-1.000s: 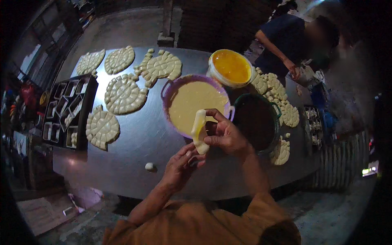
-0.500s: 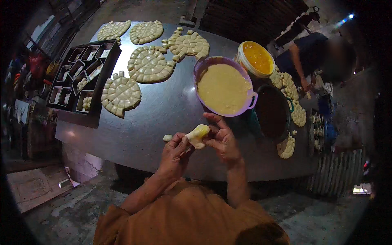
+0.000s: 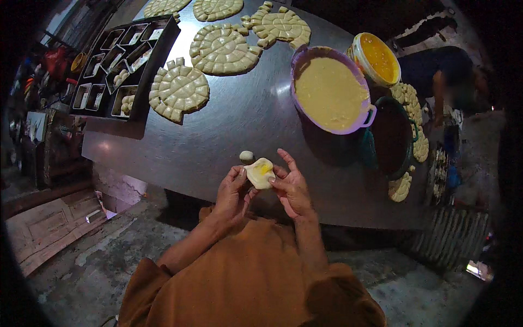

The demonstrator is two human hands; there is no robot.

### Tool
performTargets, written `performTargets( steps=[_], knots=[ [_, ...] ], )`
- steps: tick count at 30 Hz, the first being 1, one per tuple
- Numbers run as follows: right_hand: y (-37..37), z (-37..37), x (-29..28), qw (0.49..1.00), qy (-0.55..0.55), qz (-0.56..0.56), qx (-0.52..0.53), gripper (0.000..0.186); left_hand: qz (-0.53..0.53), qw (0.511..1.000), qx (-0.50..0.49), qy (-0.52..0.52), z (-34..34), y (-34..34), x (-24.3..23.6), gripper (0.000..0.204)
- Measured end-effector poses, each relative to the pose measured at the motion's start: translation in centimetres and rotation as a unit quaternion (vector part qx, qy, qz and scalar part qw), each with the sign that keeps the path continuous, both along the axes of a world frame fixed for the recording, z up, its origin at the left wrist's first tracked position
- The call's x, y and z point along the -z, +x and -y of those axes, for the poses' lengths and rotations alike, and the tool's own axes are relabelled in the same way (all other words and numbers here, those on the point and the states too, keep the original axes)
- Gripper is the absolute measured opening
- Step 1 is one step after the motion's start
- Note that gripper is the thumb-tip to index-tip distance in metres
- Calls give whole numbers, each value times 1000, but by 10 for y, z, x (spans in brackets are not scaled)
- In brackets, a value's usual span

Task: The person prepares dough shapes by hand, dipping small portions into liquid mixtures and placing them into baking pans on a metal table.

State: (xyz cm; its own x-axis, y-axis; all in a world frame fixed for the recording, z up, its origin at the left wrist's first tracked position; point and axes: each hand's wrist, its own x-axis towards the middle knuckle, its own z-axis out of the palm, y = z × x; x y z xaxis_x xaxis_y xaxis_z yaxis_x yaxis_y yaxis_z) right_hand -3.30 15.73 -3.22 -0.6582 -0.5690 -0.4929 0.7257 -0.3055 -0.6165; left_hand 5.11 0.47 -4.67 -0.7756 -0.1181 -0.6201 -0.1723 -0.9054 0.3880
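**Piece of dough pinched between both your hands, over the near edge of the worktop**

Your piece of dough (image 3: 260, 174), flattened and irregular with a yellow smear on its upper face, is the centre of this clock, with 12 away from you. Your left hand (image 3: 231, 191), at 8 o'clock, pinches its left edge between thumb and fingers. Your right hand (image 3: 295, 193), at 4 o'clock, pinches the right edge, its thumb on the dough and one finger stretched out clear of it.

Just beside the dough at 11 o'clock, a small pale ball (image 3: 247, 156) rests on the worktop (image 3: 229, 125). At 10:30 you have a scored dough round (image 3: 180, 90), and past it, toward 10, a black tray (image 3: 159, 65) of metal tins, some with pale pieces inside. A larger scored round (image 3: 223, 49) lies at 11:30, and a turtle-like dough shape (image 3: 280, 25) at 12.

Toward 1 o'clock stands a purple tub (image 3: 340, 132) of pale yellow mixture; just beyond it, at 1:30, a white bucket (image 3: 359, 62) holds bright yellow filling (image 3: 381, 59). A dark green tub sits at 2:30, its contents dark. Past it at 2 lie more dough pieces (image 3: 408, 101), near a co-worker in dark clothing.
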Motion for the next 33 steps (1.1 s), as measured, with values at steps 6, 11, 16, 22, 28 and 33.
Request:
performTargets(
  steps=[6, 11, 16, 22, 28, 33],
  knots=[
    [11, 11, 6, 983, 23, -181, 33, 70, 20, 998, 49, -23, 9, -10, -8, 22],
    [8, 3, 7, 857, 193, -476, -50, 52, -8, 999, 46, -11, 16, -24, -18, 24],
    [-8, 2, 4, 697, 252, -671, -31, 48, 26, 995, 71, -61, 12, -37, -44, 23],
    [-21, -3, -17, 586, 271, -759, -85, 41, 29, 994, 79, -71, 15, -34, -28, 28],
    [-36, -5, -38, 613, 279, -723, -155, 34, -57, 937, 162, -305, 20, -30, -41, 20],
    [-62, 3, -58, 748, 204, -589, -228, 31, -120, 879, 277, -369, 38, -26, -44, 24]
  ],
)
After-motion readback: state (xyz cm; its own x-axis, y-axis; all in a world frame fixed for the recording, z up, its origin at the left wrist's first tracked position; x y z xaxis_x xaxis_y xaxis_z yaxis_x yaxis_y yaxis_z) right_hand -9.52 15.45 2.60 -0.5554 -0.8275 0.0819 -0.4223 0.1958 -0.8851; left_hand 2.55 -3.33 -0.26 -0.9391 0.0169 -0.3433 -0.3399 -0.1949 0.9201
